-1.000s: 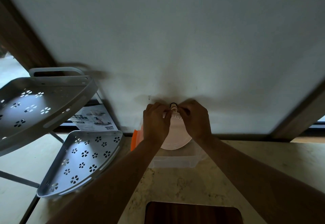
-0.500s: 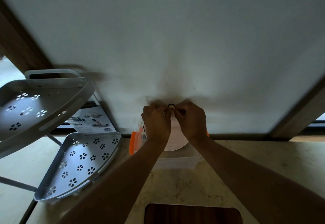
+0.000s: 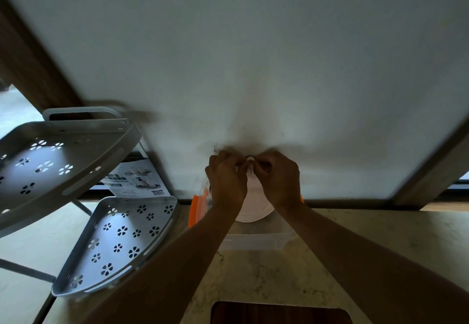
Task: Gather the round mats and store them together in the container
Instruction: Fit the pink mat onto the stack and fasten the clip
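Note:
A pale round mat (image 3: 253,204) hangs against the white wall from a small dark hook (image 3: 250,157). My left hand (image 3: 227,181) and my right hand (image 3: 279,181) both pinch the mat's top edge at the hook, fingers closed on it. Right below the mat stands a clear plastic container (image 3: 253,241) with orange clips (image 3: 195,209) on the marble counter. The hands hide the mat's upper half, and whether more mats hang behind it is unclear.
A grey perforated corner shelf rack (image 3: 114,242) with an upper tier (image 3: 58,161) stands at the left. A printed box (image 3: 137,181) leans behind it. A dark wooden board (image 3: 279,313) lies at the counter's near edge. Window frames flank the wall.
The view has shifted slightly. Both hands stay at the hook, fingers working on the mat's top; the mat hangs a little lower between them.

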